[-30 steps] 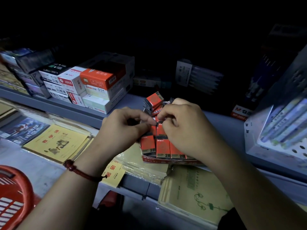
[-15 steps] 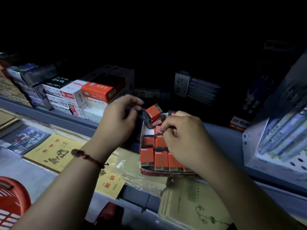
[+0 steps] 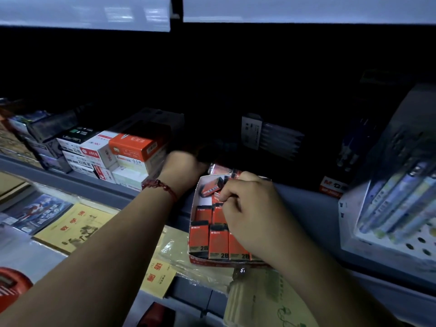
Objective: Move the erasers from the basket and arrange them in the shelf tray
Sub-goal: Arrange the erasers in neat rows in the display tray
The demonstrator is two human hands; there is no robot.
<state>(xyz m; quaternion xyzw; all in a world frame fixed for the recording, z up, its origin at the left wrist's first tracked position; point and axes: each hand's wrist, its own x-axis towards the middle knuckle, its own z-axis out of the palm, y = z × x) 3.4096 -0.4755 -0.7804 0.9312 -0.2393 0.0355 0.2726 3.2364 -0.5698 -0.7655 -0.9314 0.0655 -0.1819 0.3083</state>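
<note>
The tray (image 3: 195, 210) is sitting on the shelf (image 3: 306, 202). Erasers (image 3: 218, 243) are standing in red rows at its 6 o'clock end, and one dark eraser (image 3: 211, 186) is lying tilted at its 11 o'clock corner. The right hand (image 3: 250, 208) is covering the tray's 3 o'clock side, its curled fingers pinching at the erasers in the middle, though the knuckles are hiding the grip itself. The left hand (image 3: 181, 172) is reaching into the dark at the tray's 10 o'clock. Its fingers are lost in shadow, so I cannot tell whether it is holding anything. The red basket (image 3: 10, 287) is showing at 8 o'clock, mostly cut off.
</note>
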